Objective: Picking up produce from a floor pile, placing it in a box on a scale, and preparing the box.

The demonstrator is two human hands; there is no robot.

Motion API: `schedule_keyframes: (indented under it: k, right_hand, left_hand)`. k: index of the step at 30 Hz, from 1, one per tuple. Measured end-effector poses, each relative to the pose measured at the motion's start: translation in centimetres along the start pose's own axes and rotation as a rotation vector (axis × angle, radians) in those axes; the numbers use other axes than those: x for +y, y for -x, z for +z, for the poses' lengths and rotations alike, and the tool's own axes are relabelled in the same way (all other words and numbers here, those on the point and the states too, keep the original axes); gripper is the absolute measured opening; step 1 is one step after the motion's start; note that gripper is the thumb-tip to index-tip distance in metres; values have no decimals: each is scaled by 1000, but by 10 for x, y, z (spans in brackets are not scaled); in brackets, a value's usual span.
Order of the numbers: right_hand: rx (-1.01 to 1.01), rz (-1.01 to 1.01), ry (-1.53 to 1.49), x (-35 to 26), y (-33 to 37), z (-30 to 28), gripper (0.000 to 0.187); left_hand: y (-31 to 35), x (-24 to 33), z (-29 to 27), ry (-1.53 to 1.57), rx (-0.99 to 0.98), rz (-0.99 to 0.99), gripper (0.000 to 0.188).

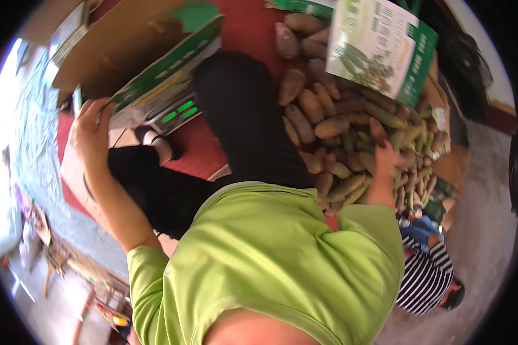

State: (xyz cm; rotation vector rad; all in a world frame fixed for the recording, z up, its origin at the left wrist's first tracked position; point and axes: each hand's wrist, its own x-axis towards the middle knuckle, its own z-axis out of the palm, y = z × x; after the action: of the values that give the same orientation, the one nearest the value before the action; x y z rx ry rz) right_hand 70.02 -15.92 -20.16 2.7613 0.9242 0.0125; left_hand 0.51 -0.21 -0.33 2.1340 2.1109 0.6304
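Observation:
My left hand (pixel 91 129) is closed on the edge of a large open carton (pixel 155 75), its fingers at the near left corner of the wall. The carton stands on a scale (pixel 175 115) with glowing green digits. On my right, my right hand (pixel 385 154) reaches into a big heap of long vegetables (pixel 332 127), some reddish-brown, some green. Its fingers are closed on one reddish-brown, tapered vegetable (pixel 377 131). The exact kind of these vegetables cannot be made out.
A white and green printed carton flap (pixel 380 49) leans over the heap's far side. Red cloth (pixel 244 29) lies beneath the carton and heap. At the right, a person in a striped shirt (pixel 426 276) is beside the heap. Blue-grey sheeting (pixel 37 132) spreads at the left.

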Motion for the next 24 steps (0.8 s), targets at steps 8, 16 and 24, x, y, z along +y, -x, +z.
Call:
schedule_keyframes:
  k: [8,16,24]
  right_hand:
    - [-331,-11,-253,67,-44,73,64]
    - [-111,-58,-701,36,-26,52,38]
    - [-193,545,-1716,-47,36,-25,33]
  left_hand:
    - [3,7,-4,-81,51,-19,12]
    - [0,6,-4,-88,44,-36,12]
    - [-1,5,-3,-94,3,-58,11]
